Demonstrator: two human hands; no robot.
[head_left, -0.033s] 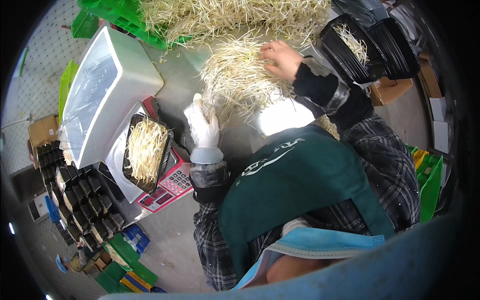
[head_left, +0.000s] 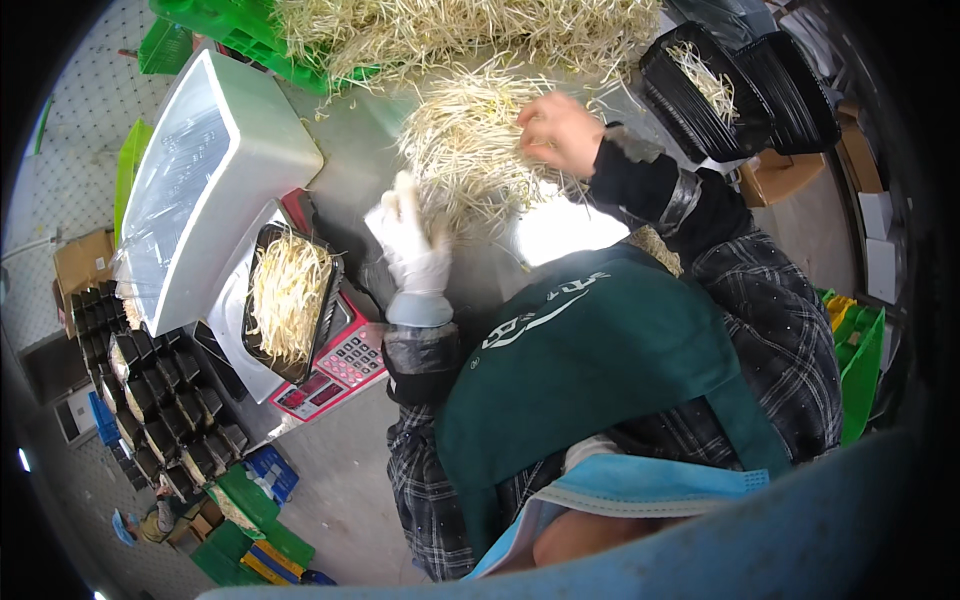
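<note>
A loose heap of pale bean sprouts (head_left: pixel 460 130) lies on the metal table in front of me. My left hand (head_left: pixel 408 240), in a white glove, is at the heap's near left edge with fingers stretched out, slightly blurred. My right hand (head_left: pixel 565 135), bare, is over the heap's right side. Its fingers are bent and apart, smeared by motion; I see no clump of sprouts held. Left of my gloved hand, a black tray (head_left: pixel 330 290) filled with sprouts rests on a scale (head_left: pixel 355 355) with a red-edged keypad panel.
A white foam box (head_left: pixel 270 130) with clear plastic inside stands tilted behind the scale. More sprouts fill a green crate (head_left: pixel 235 35) at the far side. Stacked black trays (head_left: pixel 690 120) sit at the far right, the top one holding some sprouts. Several packed trays (head_left: pixel 165 400) are at the lower left.
My left hand has shifted slightly, its fingers now blurred. The right hand's fingers have bent more and moved a little lower over the sprouts. The filled tray stays on the scale.
</note>
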